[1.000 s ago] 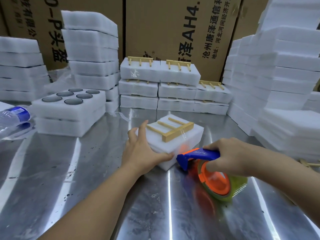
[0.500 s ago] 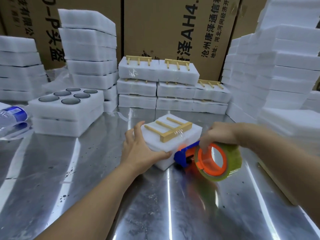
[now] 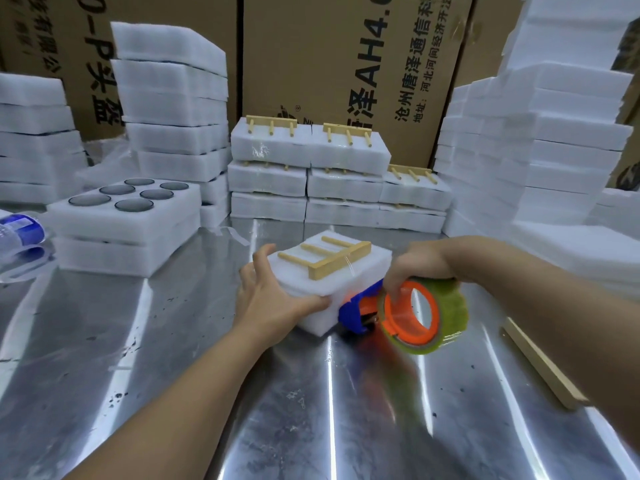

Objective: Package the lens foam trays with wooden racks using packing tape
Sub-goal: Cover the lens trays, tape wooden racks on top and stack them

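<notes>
Swung upright since before, the dispenser (image 3: 353, 311), clamped in the right grip (image 3: 419, 265), meets the right side of the tray (image 3: 369, 271) on the table (image 3: 166, 358), where the left grip (image 3: 273, 299), fingers spread, braces its left wall: foam likely light, soft, slidable, so hold the sidewalls.

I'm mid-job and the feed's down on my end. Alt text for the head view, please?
The left hand braces a white foam tray pack topped with a wooden rack on a steel table, while the right hand holds a tape dispenser at its right side. Behind stand finished packs and foam stacks.
</notes>
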